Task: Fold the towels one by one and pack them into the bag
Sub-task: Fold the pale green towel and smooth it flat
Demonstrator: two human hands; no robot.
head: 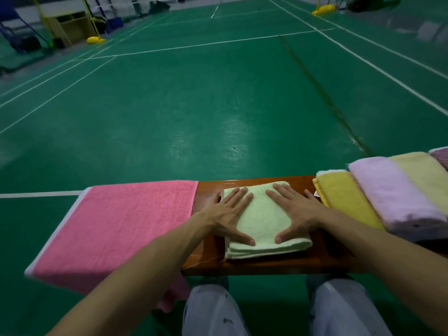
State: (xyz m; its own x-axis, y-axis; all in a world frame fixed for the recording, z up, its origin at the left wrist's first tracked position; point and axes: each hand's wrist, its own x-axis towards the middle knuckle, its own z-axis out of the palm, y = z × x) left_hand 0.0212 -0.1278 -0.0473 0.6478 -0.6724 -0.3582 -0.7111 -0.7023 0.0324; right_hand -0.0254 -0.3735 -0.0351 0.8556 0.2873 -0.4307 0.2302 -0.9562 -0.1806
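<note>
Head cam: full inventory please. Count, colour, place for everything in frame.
green towel: 1, pale green, folded, middle of bench
pink towel: 1, pink with white edge, spread flat over bench's left end
towel row: 4 showing, yellow, lilac, pale yellow, mauve, overlapping at bench's right end
bench: 1, brown wood, foreground
floor: green with white court lines
post bases: 2, yellow, far left and far right
cabinet: 1, light wood, far left
trousers: grey, bottom edge
left hand: fingers flat on green towel
right hand: fingers flat on green towel
</note>
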